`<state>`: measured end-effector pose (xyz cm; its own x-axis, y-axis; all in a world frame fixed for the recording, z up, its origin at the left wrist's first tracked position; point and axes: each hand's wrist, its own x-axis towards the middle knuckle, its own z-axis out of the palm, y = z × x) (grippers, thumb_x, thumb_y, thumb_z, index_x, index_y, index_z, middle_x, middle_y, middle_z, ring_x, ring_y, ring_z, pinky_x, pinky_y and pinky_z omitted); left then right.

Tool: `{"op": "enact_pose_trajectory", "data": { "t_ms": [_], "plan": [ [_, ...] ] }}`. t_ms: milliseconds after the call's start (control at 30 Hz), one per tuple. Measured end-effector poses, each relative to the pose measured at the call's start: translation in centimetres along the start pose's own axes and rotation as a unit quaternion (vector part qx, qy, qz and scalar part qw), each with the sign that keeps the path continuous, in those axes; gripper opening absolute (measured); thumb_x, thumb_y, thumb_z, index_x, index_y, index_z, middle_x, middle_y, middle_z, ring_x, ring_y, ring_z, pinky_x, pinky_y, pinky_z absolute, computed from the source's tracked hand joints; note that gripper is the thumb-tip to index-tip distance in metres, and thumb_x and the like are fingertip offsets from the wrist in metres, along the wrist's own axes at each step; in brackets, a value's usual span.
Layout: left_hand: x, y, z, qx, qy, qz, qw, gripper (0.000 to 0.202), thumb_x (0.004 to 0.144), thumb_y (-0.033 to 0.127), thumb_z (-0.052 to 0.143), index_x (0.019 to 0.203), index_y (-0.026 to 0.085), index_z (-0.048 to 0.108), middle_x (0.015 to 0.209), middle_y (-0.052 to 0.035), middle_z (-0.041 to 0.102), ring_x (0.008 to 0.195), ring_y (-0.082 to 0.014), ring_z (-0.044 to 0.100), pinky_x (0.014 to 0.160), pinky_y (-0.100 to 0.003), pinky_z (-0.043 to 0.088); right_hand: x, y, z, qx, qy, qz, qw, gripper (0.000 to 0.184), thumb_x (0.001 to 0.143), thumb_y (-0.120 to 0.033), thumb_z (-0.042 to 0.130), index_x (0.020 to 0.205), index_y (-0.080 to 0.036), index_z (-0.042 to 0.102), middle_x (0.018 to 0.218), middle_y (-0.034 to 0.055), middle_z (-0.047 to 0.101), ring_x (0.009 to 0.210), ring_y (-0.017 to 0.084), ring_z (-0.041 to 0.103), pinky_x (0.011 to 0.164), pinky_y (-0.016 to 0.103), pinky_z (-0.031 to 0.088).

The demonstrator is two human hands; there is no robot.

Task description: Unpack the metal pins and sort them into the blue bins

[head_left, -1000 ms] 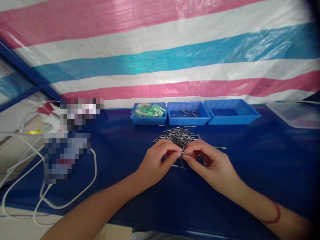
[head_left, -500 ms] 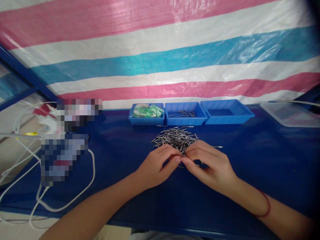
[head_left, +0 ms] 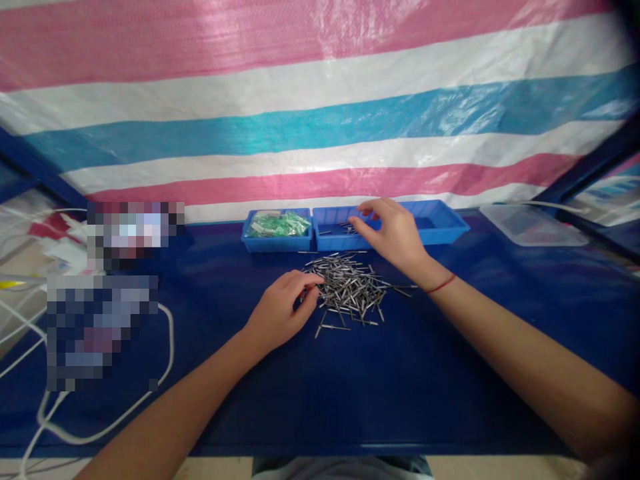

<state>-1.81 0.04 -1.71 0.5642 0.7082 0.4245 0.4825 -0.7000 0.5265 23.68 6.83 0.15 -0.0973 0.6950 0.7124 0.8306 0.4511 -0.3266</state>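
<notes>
A loose pile of small metal pins (head_left: 353, 288) lies on the blue table (head_left: 350, 387). My left hand (head_left: 283, 310) rests at the pile's left edge, fingers curled and pinched together on the nearest pins. My right hand (head_left: 393, 233) reaches over the middle blue tray (head_left: 330, 237), which holds a few pins. Its fingers are bent and slightly apart above the tray, and I cannot make out anything in them. A red string circles my right wrist.
A blue tray (head_left: 276, 239) with green packets stands left of the middle one, and another blue tray (head_left: 445, 223) right of it. A clear plastic lid (head_left: 533, 227) lies far right. White cables (head_left: 100, 427) loop at the left. A striped tarp hangs behind.
Both hands were pinched together in front of the pile. Now the right hand has gone forward over the middle tray, the left has shifted to the pile's left edge, and the view has turned.
</notes>
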Motion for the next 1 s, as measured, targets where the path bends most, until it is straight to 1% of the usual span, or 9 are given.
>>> {"op": "enact_pose_trajectory", "data": {
  "t_ms": [100,200,267,333,400,467,600,767,1000],
  "plan": [
    [0.1,0.1,-0.2,0.007,-0.001,0.015,1.0,0.019,0.093,0.02,0.048,0.108,0.017,0.06,0.095,-0.0063,0.064,0.088,-0.0159,0.06,0.081,-0.029,0.048,-1.6,0.1,-2.6,0.035,-0.006,0.049,0.998,0.016,0.088,-0.032,0.055,0.087,-0.019,0.064,0.08,0.0052,0.067,0.068,0.018,0.059,0.066,0.031,0.045],
    [1.2,1.3,0.2,0.025,-0.015,0.065,0.997,0.02,0.094,0.022,0.049,0.108,0.017,0.063,0.101,-0.007,0.065,0.093,-0.0167,0.059,0.085,-0.03,0.046,-3.4,1.3,-4.5,0.063,0.008,0.151,0.986,0.018,0.087,-0.034,0.055,0.082,-0.019,0.064,0.071,0.0026,0.066,0.06,0.016,0.058,0.057,0.028,0.043],
    [2.8,2.7,1.2,0.054,-0.047,0.121,0.99,0.021,0.095,0.026,0.048,0.104,0.019,0.066,0.1,-0.0058,0.066,0.09,-0.0162,0.059,0.084,-0.03,0.045,-4.2,2.4,-4.7,0.08,0.01,0.198,0.977,0.019,0.086,-0.034,0.057,0.079,-0.019,0.064,0.067,0.0017,0.064,0.058,0.015,0.058,0.056,0.027,0.043],
    [4.8,4.2,3.0,0.097,-0.086,0.166,0.978,0.023,0.096,0.027,0.047,0.102,0.021,0.068,0.097,-0.003,0.067,0.089,-0.0158,0.059,0.082,-0.03,0.043,-4.7,3.2,-4.4,0.091,-0.003,0.211,0.973,0.019,0.085,-0.033,0.056,0.078,-0.018,0.065,0.067,0.0018,0.064,0.058,0.016,0.058,0.055,0.027,0.043],
    [7.0,5.5,5.3,0.159,-0.129,0.193,0.96,0.023,0.096,0.027,0.047,0.099,0.022,0.069,0.097,-0.0025,0.068,0.093,-0.0181,0.058,0.079,-0.031,0.041,-5.0,3.4,-3.9,0.09,-0.025,0.193,0.977,0.017,0.085,-0.031,0.056,0.08,-0.018,0.066,0.068,0.002,0.065,0.058,0.016,0.058,0.055,0.027,0.043],
    [8.8,6.2,7.6,0.214,-0.154,0.177,0.948,0.022,0.095,0.027,0.049,0.097,0.024,0.07,0.096,-0.0018,0.068,0.092,-0.0199,0.057,0.074,-0.032,0.038,-5.1,3.0,-3.6,0.077,-0.049,0.153,0.984,0.016,0.085,-0.029,0.056,0.082,-0.018,0.067,0.069,0.0022,0.066,0.058,0.016,0.059,0.056,0.027,0.044],
    [10.3,5.8,10.3,0.242,-0.171,0.162,0.941,0.022,0.095,0.024,0.05,0.099,0.029,0.07,0.104,-0.0001,0.069,0.099,-0.0215,0.057,0.072,-0.034,0.034,-5.1,2.0,-3.9,0.051,-0.065,0.064,0.995,0.013,0.085,-0.025,0.056,0.085,-0.018,0.067,0.076,0.0036,0.068,0.06,0.016,0.06,0.06,0.028,0.045],
    [9.9,5.6,10.2,0.25,-0.163,0.187,0.936,0.026,0.097,0.022,0.045,0.1,0.028,0.07,0.114,-0.001,0.067,0.11,-0.0232,0.053,0.075,-0.037,0.034,-5.1,1.6,-4.1,0.035,-0.056,0.034,0.997,0.012,0.086,-0.023,0.055,0.086,-0.018,0.066,0.078,0.0045,0.067,0.063,0.017,0.06,0.062,0.029,0.045],
    [9.8,6.2,10.2,0.281,-0.174,0.18,0.926,0.031,0.097,0.013,0.037,0.107,0.017,0.066,0.115,-0.0091,0.066,0.105,-0.0235,0.058,0.075,-0.036,0.037,-5.3,1.7,-3.8,0.041,-0.054,0.041,0.997,0.012,0.087,-0.021,0.054,0.083,-0.019,0.065,0.081,0.0039,0.068,0.066,0.016,0.061,0.063,0.028,0.046]
  ]
}}
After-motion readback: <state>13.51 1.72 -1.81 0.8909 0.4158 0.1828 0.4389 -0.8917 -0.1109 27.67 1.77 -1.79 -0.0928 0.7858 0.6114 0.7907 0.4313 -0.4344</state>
